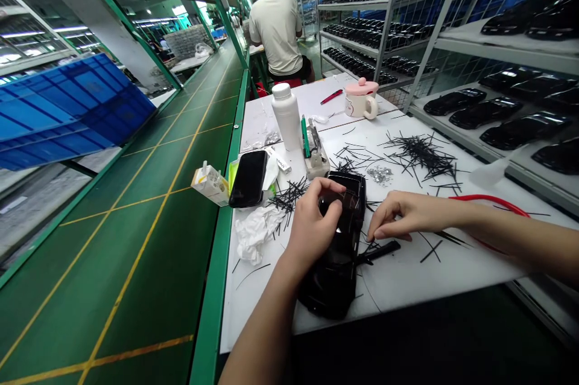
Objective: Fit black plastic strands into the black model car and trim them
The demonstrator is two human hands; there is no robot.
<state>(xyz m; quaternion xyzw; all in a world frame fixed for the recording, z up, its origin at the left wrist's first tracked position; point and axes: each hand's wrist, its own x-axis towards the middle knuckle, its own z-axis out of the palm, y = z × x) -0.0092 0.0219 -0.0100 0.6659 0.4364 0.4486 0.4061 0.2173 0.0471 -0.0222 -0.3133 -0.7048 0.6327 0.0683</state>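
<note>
A glossy black model car (337, 252) lies lengthwise before me on the white tabletop. A thin black piece (380, 252) juts from its right side, like an open door. My left hand (316, 216) is curled over the car's left side, thumb and forefinger bent above its windscreen; its other fingers are hidden. To the right of the car, my right hand (395, 216) reaches down with fingers drawn together, their tips at the table among loose black strips. Whatever lies between those fingertips is too small to make out. A pile of black strips (423, 154) spreads beyond that hand.
Behind the car stand a white bottle (286, 116), a pen holder (316, 159) and a pink-lidded mug (360, 98). A phone (248, 178) and crumpled tissue (256, 231) lie left. A green conveyor (149, 204) runs alongside; racks of black cars (506, 110) stand right. A person (275, 32) sits ahead.
</note>
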